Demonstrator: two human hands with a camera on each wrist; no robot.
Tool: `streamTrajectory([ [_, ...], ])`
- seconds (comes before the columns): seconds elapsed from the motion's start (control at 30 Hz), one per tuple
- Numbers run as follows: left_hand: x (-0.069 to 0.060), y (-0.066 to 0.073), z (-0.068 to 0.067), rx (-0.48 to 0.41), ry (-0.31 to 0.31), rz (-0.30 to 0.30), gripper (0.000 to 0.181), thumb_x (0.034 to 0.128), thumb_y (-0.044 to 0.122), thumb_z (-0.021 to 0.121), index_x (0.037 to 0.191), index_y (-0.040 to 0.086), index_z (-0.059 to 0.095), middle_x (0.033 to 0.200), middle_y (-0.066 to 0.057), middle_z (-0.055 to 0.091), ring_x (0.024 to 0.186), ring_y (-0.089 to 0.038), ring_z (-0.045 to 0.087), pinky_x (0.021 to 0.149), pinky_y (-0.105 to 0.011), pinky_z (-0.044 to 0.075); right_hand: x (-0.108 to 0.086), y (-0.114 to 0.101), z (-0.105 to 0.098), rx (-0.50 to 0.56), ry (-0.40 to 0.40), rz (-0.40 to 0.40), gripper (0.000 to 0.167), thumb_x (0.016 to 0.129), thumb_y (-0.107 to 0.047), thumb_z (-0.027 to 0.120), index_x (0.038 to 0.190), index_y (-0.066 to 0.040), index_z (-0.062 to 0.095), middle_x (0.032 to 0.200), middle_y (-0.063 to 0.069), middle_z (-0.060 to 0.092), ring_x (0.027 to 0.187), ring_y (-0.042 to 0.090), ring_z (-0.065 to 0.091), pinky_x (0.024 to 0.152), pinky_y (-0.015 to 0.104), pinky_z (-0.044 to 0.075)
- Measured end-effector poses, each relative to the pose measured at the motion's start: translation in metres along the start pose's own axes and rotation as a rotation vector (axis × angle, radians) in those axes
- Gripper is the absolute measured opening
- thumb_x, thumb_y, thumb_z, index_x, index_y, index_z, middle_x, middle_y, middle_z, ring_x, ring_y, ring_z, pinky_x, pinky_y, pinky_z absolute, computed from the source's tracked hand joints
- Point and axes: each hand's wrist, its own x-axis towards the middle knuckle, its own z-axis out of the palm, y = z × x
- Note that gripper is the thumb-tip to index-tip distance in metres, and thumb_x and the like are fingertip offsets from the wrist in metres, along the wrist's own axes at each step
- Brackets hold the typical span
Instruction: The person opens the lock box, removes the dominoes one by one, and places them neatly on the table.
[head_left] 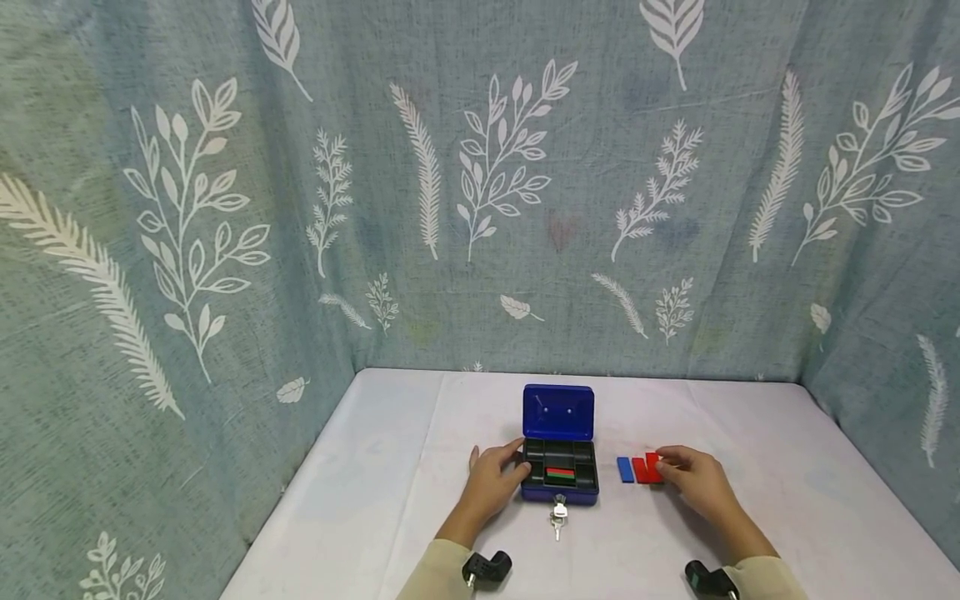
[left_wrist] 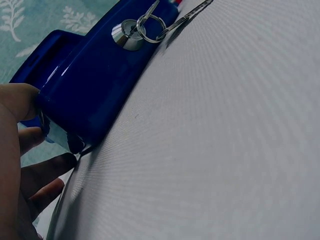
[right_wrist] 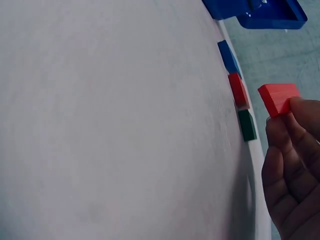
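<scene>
A blue cash box (head_left: 561,496) stands on the table with its lid (head_left: 558,412) raised. Its black tray (head_left: 558,451) has compartments; a red-and-green pair of blocks (head_left: 560,474) lies in the front middle one. My left hand (head_left: 491,483) rests against the box's left side, thumb at the rim and fingers fairly straight. Right of the box, my right hand (head_left: 699,482) pinches a red block (right_wrist: 278,97) between thumb and fingers, raised off the table. Below it, a blue block (head_left: 626,470), another red block (head_left: 640,471) and a green block (right_wrist: 247,125) lie in a row.
Keys (head_left: 558,518) hang on a ring from the lock (left_wrist: 129,34) at the box's front. A white cloth covers the table (head_left: 390,467). Patterned curtains (head_left: 555,208) surround its back and sides.
</scene>
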Motion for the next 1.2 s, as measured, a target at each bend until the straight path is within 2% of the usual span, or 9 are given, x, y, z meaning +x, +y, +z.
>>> streamTrajectory([
  [0.63,0.000,-0.001,0.000,0.015,-0.011,-0.007,0.046,0.0881,0.034,0.064,0.132,0.018,0.063,0.112,0.001,0.070,0.113,-0.023,0.058,0.108,-0.066,0.013,0.000,0.012,-0.013,-0.061,-0.003,0.006,0.032,0.091,-0.014,0.066,0.118,0.003,0.065,0.097,0.010,0.067,0.085,0.023,0.059,0.064,0.029,0.051],
  [1.0,0.000,-0.001,0.000,0.005,-0.007,-0.009,0.047,0.0882,0.034,0.064,0.131,0.016,0.063,0.111,0.002,0.070,0.114,-0.023,0.058,0.109,-0.065,0.012,0.004,0.019,-0.017,-0.132,0.017,0.015,0.030,0.091,-0.011,0.064,0.116,0.005,0.064,0.094,0.008,0.066,0.088,0.025,0.060,0.072,0.039,0.052],
  [1.2,-0.001,-0.002,0.001,0.008,0.000,-0.003,0.046,0.0882,0.034,0.064,0.131,0.017,0.063,0.112,0.001,0.070,0.114,-0.023,0.058,0.109,-0.065,0.012,0.005,0.021,-0.016,-0.151,0.011,0.032,0.030,0.091,-0.011,0.063,0.116,0.006,0.064,0.091,0.007,0.066,0.084,0.023,0.060,0.069,0.037,0.051],
])
